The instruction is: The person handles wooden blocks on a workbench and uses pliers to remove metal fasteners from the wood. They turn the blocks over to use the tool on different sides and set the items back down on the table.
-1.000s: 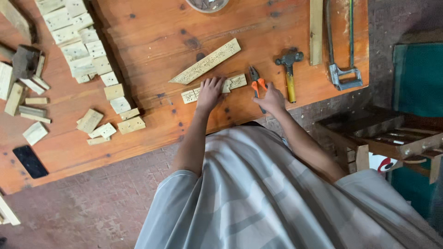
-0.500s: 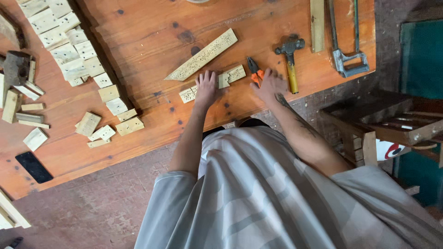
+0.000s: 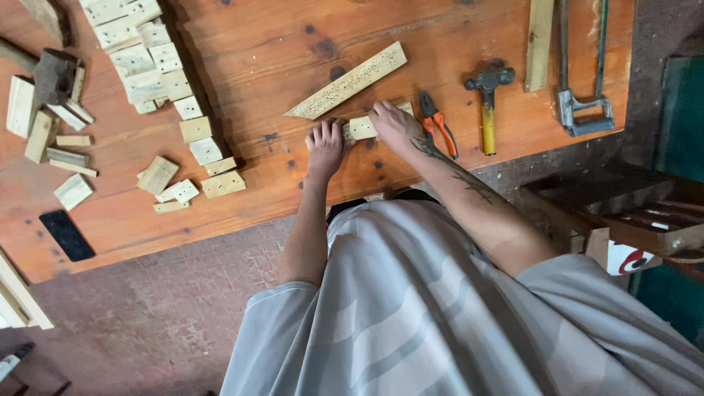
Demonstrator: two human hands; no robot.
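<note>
Wooden strip point(image 3: 361, 127) (partly hidden) lies under both hands' fingers point(image 3: 320, 133).

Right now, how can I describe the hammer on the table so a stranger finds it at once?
Start at the orange wooden workbench and go to its right part, past the person's right hand. The hammer lies there, dark head away from the person, between the orange-handled pliers and the metal hacksaw. Its yellow handle sets it apart from both.
</note>
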